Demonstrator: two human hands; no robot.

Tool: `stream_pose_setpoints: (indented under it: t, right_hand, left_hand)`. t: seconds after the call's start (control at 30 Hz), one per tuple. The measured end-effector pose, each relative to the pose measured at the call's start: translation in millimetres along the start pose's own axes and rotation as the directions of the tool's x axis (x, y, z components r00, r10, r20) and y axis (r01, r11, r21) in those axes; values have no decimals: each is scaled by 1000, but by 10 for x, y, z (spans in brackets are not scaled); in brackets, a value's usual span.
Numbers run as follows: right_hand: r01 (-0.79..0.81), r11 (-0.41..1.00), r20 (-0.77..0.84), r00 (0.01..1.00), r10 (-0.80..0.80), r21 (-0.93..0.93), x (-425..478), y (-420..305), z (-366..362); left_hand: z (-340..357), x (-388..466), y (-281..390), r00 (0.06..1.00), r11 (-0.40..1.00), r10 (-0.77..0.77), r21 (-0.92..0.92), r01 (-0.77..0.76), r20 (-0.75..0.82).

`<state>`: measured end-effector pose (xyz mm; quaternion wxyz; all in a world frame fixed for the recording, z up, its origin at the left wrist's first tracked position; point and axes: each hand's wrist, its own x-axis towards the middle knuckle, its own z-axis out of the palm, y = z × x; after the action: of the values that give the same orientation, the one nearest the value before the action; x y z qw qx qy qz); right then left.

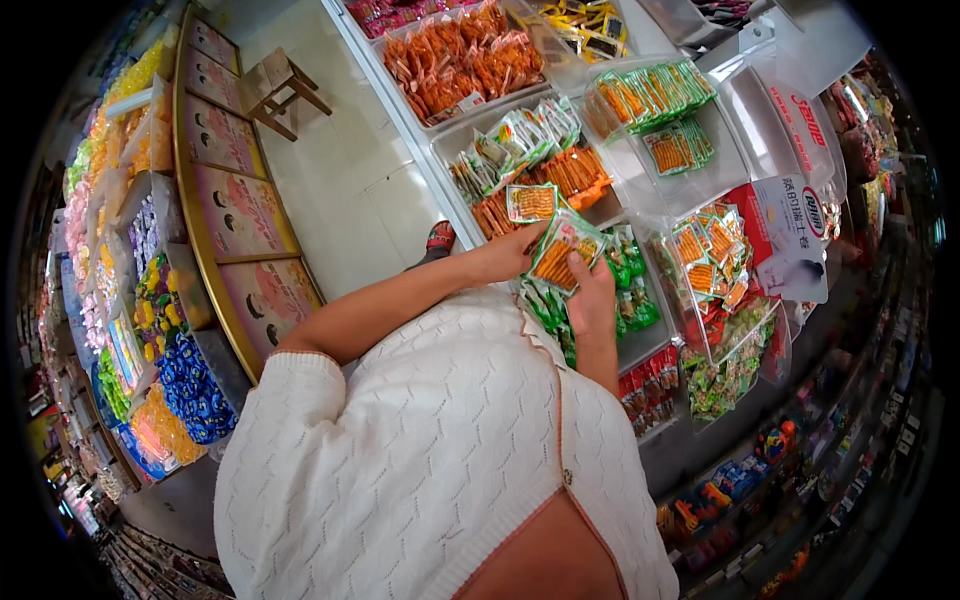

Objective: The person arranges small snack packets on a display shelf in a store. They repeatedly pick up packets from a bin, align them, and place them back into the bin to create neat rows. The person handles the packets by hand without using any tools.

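Note:
Both hands are raised over a display of packaged snacks. My right hand grips a clear packet of orange snack sticks with green edging, thumb on its front. My left hand touches the same packet at its left edge; its fingertips are partly hidden behind it. A similar packet shows just beyond my left hand; whether that hand holds it I cannot tell. Past it, a clear bin contains white-and-green packets and orange stick packets. Green packets fill the bin nearest my right hand.
Lidded clear bins hold more green-edged packets and small orange packets at right. A printed sign stands beside them. Leftwards are a wooden stool, a gold-framed counter and candy bins.

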<state>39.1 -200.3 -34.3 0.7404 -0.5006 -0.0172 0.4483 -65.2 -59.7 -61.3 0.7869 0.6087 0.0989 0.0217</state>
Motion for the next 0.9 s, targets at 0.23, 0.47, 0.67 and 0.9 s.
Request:
stream_pose_setpoints:
  t: [0.23, 0.47, 0.67, 0.9]
  right_hand:
    - [88, 993, -255, 961, -106, -81, -434, 272, -586]
    - [65, 997, -134, 989, -60, 36, -455, 256, -974]
    - [3, 996, -109, 994, 7, 89, -403, 276, -791]
    - [21, 986, -19, 1000, -18, 165, -252, 179, -690]
  left_hand:
    - [-251, 167, -292, 922, 633, -314, 774, 25, 227]
    - [-427, 503, -341, 995, 40, -33, 995, 94, -92]
    - [-463, 607, -555, 999, -121, -6, 992, 36, -37]
    - [-475, 382, 72, 947, 159, 319, 987, -13, -39]
